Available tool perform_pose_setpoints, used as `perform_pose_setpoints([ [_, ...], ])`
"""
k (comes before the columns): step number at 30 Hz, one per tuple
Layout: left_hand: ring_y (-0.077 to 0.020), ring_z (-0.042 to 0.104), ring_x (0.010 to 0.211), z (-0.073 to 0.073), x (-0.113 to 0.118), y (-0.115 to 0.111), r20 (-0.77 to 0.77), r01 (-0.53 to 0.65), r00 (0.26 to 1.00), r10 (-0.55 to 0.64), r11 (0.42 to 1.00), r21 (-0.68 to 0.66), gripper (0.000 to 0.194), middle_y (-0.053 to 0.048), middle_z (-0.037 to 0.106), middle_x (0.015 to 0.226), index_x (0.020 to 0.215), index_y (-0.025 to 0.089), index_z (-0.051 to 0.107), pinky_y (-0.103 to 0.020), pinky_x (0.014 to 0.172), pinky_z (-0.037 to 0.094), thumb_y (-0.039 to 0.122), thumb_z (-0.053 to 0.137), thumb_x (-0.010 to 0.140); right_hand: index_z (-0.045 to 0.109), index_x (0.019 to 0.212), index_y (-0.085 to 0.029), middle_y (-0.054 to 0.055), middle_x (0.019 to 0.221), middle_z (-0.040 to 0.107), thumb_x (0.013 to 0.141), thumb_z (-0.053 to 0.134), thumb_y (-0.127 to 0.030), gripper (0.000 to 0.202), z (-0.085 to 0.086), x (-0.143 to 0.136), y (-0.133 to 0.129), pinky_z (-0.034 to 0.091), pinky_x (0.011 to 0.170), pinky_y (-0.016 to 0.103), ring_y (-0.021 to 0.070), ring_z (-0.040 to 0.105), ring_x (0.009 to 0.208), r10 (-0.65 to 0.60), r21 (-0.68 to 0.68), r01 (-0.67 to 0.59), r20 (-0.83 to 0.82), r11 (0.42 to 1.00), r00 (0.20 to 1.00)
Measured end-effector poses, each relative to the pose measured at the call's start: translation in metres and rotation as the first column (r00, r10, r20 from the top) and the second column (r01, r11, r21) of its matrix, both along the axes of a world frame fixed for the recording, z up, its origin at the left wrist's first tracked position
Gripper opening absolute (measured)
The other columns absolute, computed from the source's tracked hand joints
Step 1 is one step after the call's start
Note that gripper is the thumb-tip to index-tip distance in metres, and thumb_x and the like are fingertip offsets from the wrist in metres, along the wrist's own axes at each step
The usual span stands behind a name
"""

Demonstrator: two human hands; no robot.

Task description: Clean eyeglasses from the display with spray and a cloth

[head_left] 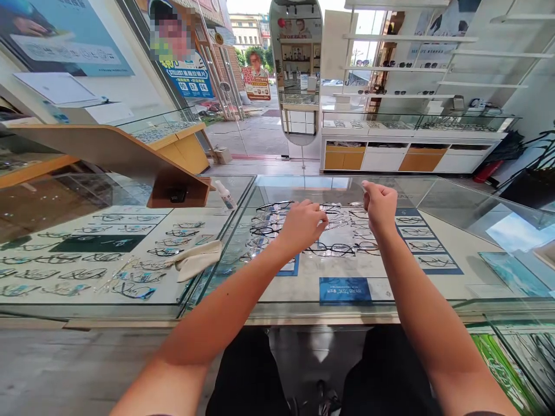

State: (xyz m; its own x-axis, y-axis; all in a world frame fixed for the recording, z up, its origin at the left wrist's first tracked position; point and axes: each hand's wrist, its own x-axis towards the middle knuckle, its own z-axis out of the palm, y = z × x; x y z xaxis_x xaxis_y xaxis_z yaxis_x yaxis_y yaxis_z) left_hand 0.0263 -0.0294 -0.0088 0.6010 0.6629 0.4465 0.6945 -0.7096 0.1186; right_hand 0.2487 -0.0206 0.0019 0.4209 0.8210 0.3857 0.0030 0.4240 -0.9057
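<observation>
My left hand (304,222) is over the glass display counter (277,309), its fingers curled together beside a thin-framed pair of eyeglasses (338,223); whether it grips them I cannot tell. My right hand (381,203) is raised to the right of it, closed with thumb and forefinger pinched at the top. Anything in that pinch is too small to make out. Around and below both hands are rows of eyeglasses, among them a dark-framed pair (336,249) in front and a black pair (265,231) left of my left hand.
A cream cloth (199,260) and a small spray bottle (225,195) rest on the glass at left, near a brown wooden stand (177,188). A blue card (344,290) lies near the front edge. An oval standing mirror (299,124) is beyond the counter.
</observation>
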Motion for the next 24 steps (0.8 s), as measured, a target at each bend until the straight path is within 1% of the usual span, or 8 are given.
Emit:
perform_pose_setpoints([
  [3,-0.0303,0.062,0.095,-0.007,0.009,-0.001,-0.083,-0.001,0.997,0.001,1.0,0.002,0.022,-0.011,0.073,0.089,0.09,0.021,0.084,-0.044,0.081,0.042,0.024,0.064,0.098,0.025,0.054,-0.028,-0.008,0.05,0.019,0.086,0.076,-0.049,0.064,-0.002,0.001,0.003,0.011,0.048,0.033,0.0095,0.013,0.048,0.007,0.01,-0.007,0.019,1.0,1.0],
  [6,-0.0309,0.062,0.096,-0.011,0.016,-0.004,-0.123,0.007,0.992,-0.007,1.0,0.003,0.022,-0.012,0.074,0.09,0.087,0.02,0.084,-0.045,0.081,0.041,0.022,0.065,0.098,0.024,0.054,-0.028,-0.007,0.05,0.019,0.085,0.078,-0.049,0.065,-0.003,-0.002,0.003,0.012,0.048,0.032,0.0095,0.013,0.049,0.023,-0.003,-0.023,0.026,1.0,0.999],
  [12,-0.0304,0.064,0.098,-0.011,0.022,-0.014,-0.241,0.046,0.97,-0.045,0.999,-0.002,0.025,-0.012,0.076,0.093,0.088,0.017,0.083,-0.046,0.083,0.039,0.024,0.063,0.1,0.027,0.053,-0.027,-0.007,0.053,0.02,0.085,0.079,-0.045,0.063,-0.003,-0.005,0.002,0.013,0.049,0.032,0.0098,0.016,0.05,0.047,-0.032,-0.047,0.022,0.998,0.999],
  [15,-0.0298,0.063,0.098,-0.012,0.022,-0.015,-0.257,0.046,0.966,-0.044,0.999,0.003,0.025,-0.013,0.076,0.093,0.088,0.017,0.083,-0.045,0.083,0.038,0.024,0.063,0.101,0.028,0.052,-0.027,-0.007,0.052,0.02,0.086,0.077,-0.043,0.061,-0.002,-0.006,0.001,0.013,0.05,0.032,0.0101,0.017,0.05,0.058,-0.03,-0.057,0.027,0.998,0.998],
  [20,-0.0297,0.063,0.097,-0.016,0.022,-0.01,-0.26,0.026,0.965,-0.027,1.0,-0.006,0.025,-0.013,0.076,0.092,0.086,0.017,0.083,-0.044,0.083,0.038,0.022,0.063,0.1,0.027,0.053,-0.027,-0.007,0.053,0.02,0.088,0.076,-0.041,0.061,-0.001,-0.008,0.0,0.014,0.051,0.032,0.0101,0.018,0.05,0.05,-0.021,-0.049,0.052,0.999,0.997],
  [24,-0.0304,0.063,0.1,-0.018,0.021,-0.007,-0.284,-0.002,0.959,-0.006,1.0,-0.028,0.025,-0.014,0.076,0.095,0.089,0.017,0.084,-0.045,0.085,0.039,0.024,0.063,0.101,0.027,0.054,-0.027,-0.008,0.054,0.019,0.09,0.073,-0.037,0.059,0.002,-0.01,-0.004,0.014,0.052,0.032,0.0096,0.016,0.05,0.055,-0.018,-0.055,0.059,0.998,0.997],
])
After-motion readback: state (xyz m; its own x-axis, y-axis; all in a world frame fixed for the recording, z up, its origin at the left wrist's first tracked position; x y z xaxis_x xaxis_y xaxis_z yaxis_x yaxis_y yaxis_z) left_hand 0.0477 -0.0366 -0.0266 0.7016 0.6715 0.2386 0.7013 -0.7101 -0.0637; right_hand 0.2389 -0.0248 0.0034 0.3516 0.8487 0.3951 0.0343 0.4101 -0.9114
